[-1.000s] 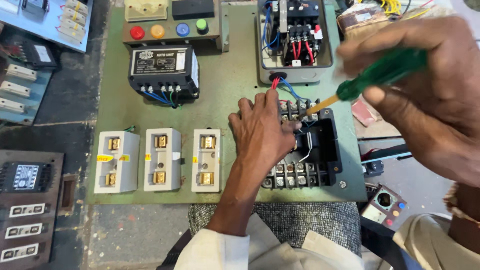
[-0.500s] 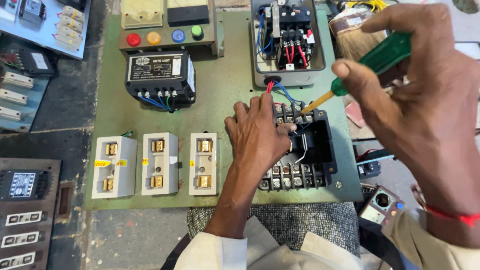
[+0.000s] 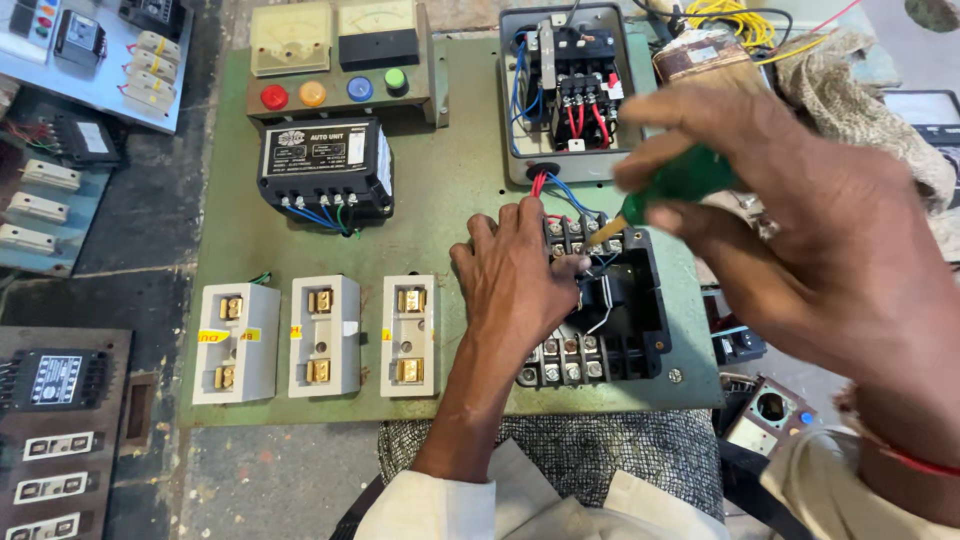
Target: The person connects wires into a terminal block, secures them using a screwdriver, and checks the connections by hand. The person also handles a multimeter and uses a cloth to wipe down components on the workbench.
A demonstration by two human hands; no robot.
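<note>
Looks like you're mid-way through the terminal work on that black open-topped plastic terminal housing (image 3: 610, 310) at the right of the green board (image 3: 440, 200). Your left hand (image 3: 520, 285) lies flat on its left edge, fingers spread a little, steadying it rather than pinching anything. Your right hand (image 3: 800, 240) is wrapped around the green-handled screwdriver (image 3: 680, 180), and its tip sits on the upper row of screw terminals (image 3: 580, 235).

What seems done: red and blue wires (image 3: 555, 190) already run from the grey open contactor box (image 3: 570, 90) down into that upper row. What seems left: the lower terminal row (image 3: 565, 365) shows no wires that I can make out.

Hard to tell stuff: your right hand covers the housing's right side, your left covers part of its left edge, and the exact screw the tip is on is too small to read. The three white fuse blocks (image 3: 320, 335) sit well apart, untouched.
</note>
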